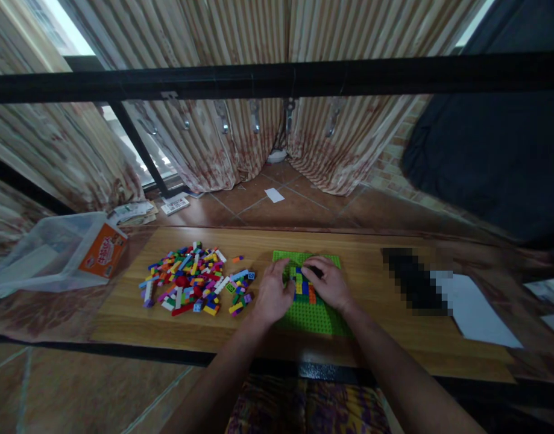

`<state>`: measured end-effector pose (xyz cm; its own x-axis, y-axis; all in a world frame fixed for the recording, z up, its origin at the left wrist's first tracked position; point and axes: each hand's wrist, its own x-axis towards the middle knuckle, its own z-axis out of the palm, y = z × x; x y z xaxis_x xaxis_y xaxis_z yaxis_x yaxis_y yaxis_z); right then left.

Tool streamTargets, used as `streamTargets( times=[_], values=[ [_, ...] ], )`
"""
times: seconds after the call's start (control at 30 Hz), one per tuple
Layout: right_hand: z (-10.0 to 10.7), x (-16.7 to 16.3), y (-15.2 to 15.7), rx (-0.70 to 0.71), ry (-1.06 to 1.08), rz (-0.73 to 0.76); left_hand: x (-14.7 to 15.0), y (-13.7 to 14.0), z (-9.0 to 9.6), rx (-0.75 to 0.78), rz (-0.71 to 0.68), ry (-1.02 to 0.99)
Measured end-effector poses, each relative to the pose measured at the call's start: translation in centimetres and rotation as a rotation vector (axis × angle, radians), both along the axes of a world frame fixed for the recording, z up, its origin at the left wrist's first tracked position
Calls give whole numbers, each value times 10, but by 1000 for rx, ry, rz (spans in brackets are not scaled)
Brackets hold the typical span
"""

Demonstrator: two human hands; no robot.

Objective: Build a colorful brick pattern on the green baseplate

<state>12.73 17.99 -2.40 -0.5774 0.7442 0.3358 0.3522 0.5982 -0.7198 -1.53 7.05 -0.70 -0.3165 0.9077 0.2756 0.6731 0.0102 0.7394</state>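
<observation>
A green studded baseplate (315,324) lies on the table in front of me. Near its middle stands a patch of joined toy bricks (305,288) in blue, yellow, green and orange. My left hand (275,292) rests at the left side of this patch, thumb and fingers apart and curved over the plate. At the patch's upper right is my right hand (327,282), its fingers curled and the fingertips touching the top bricks. Anything between the right fingertips is too small and covered to make out.
Loose bricks (186,277) lie heaped left of the plate, with a smaller group (238,295) beside it. A clear plastic box (64,247) with an orange label stands at far left. White paper (480,310) and a blurred dark item (415,280) lie right. A black bar (277,81) crosses ahead.
</observation>
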Motion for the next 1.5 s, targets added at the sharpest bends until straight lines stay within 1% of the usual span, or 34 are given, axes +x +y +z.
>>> streamTargets(
  times=[0.17,0.3,0.57,0.8,0.97,1.07,1.13,1.2,1.33,1.4,1.5],
  values=[
    [-2,-3,0,37,-61,6,1,9,-3,-73,32,5],
    [-2,-5,0,25,-86,-11,3,10,-3,-88,32,8],
    [-5,-8,4,-79,-65,-36,2,12,-3,-79,27,-44],
    [0,-11,11,-172,-110,26,1,16,-2,-116,-16,-103],
    [2,-12,10,-164,-132,31,2,15,-2,-108,8,-69],
    [2,-11,9,-128,-141,46,5,11,0,-94,15,-43],
    [1,-9,9,-104,-134,42,8,2,4,-59,35,-20],
    [1,-8,8,-107,-115,34,13,-15,9,-9,54,-1],
    [-2,-4,3,-114,-65,13,14,-65,20,43,70,7],
    [-5,-3,-1,-85,-61,-30,5,-93,21,28,109,4],
    [-9,-1,-5,-39,-56,-78,-20,-130,16,30,251,23]
  ],
)
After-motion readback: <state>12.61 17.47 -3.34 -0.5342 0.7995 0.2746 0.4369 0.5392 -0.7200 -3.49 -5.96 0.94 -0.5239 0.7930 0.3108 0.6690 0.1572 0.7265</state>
